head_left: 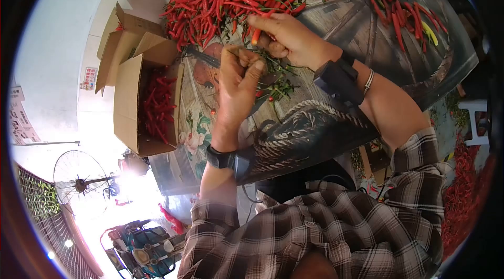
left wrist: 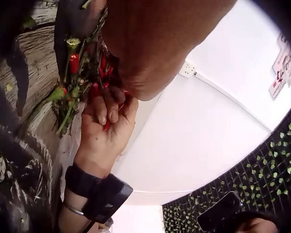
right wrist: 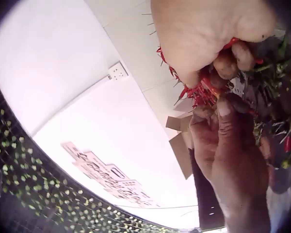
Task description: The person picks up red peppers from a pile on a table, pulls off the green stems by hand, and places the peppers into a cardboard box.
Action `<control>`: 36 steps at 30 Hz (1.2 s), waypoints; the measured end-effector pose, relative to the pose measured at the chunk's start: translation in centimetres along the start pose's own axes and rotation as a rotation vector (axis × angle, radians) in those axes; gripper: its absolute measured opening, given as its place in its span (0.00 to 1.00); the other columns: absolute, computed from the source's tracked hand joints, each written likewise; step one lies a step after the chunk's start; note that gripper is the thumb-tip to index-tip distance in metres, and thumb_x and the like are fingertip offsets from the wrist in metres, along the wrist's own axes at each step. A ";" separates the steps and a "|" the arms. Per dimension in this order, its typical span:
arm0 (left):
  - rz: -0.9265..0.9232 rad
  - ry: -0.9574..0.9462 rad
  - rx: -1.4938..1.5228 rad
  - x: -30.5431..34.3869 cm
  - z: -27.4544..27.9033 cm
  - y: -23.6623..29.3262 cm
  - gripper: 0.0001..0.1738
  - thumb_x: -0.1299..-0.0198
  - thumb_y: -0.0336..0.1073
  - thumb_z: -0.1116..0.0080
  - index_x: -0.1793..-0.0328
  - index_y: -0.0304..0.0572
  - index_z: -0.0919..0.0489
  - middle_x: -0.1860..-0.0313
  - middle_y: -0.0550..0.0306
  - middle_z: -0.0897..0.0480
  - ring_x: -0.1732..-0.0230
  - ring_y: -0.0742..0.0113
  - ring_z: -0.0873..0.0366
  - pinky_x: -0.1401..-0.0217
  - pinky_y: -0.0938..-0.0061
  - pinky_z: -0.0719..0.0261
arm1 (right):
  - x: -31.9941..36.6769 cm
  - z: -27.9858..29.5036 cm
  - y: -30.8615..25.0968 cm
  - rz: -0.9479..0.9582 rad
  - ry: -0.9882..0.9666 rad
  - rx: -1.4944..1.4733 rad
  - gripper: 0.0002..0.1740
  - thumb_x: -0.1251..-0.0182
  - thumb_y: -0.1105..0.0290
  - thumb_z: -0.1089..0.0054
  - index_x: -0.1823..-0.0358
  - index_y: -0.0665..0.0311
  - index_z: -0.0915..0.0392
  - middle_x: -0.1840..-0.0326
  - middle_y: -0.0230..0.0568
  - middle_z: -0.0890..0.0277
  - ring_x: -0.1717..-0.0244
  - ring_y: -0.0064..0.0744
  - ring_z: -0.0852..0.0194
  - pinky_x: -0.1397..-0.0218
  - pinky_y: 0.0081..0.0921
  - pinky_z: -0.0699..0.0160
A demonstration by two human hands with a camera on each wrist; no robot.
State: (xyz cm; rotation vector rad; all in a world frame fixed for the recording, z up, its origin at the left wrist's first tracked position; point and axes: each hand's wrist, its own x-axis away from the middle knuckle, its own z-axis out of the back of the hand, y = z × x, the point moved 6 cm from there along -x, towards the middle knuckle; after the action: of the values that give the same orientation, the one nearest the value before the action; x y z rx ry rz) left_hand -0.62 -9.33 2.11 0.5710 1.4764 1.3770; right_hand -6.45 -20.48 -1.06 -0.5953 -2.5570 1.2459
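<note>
My right hand has its fingers curled around a red chili, whose end sticks out below. Close beside it, my left hand has thumb and fingers bent together. In the right wrist view, the left hand pinches the stem end of a chili under the right hand; more red shows inside the right fingers. Across the left wrist view, the left hand hides part of the right hand. Green stems lie on the printed tabletop beneath the hands.
A large heap of red chilies covers the table's far side. An open cardboard box with chilies stands at left, another box behind it. A smaller chili group, including a yellow-green one, lies at the right.
</note>
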 end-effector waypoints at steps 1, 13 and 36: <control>0.007 -0.044 0.016 0.1 -0.4 0.2 0.09 0.38 0.22 0.48 0.56 0.38 0.36 0.69 0.62 0.29 0.68 0.78 0.32 0.64 0.82 0.32 | 0.0 0.4 -0.5 0.016 0.038 -0.060 0.17 0.32 0.54 0.44 0.71 0.60 0.26 0.85 0.25 0.37 0.90 0.11 0.46 0.88 0.14 0.55; -0.113 -0.099 -0.727 -4.9 -1.3 -0.1 0.16 0.48 0.33 0.38 0.53 0.36 0.21 0.64 0.47 0.21 0.64 0.52 0.21 0.59 0.67 0.24 | -1.0 4.3 -2.5 0.255 0.211 -0.236 0.17 0.33 0.54 0.44 0.67 0.61 0.26 0.75 0.28 0.33 0.82 0.16 0.40 0.87 0.15 0.51; 0.342 0.158 0.068 -1.7 3.6 -3.4 0.12 0.43 0.29 0.38 0.53 0.32 0.20 0.65 0.64 0.19 0.69 0.81 0.27 0.66 0.85 0.31 | -0.2 0.4 -0.3 0.098 -0.078 0.369 0.08 0.37 0.69 0.39 0.62 0.64 0.25 0.81 0.26 0.32 0.87 0.10 0.44 0.86 0.12 0.52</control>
State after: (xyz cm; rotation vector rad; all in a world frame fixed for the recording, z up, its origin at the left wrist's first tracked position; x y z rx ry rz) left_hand 4.12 -9.92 0.07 0.8012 1.6086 1.6717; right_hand -6.50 -21.02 -1.05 -0.6047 -2.2895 1.7510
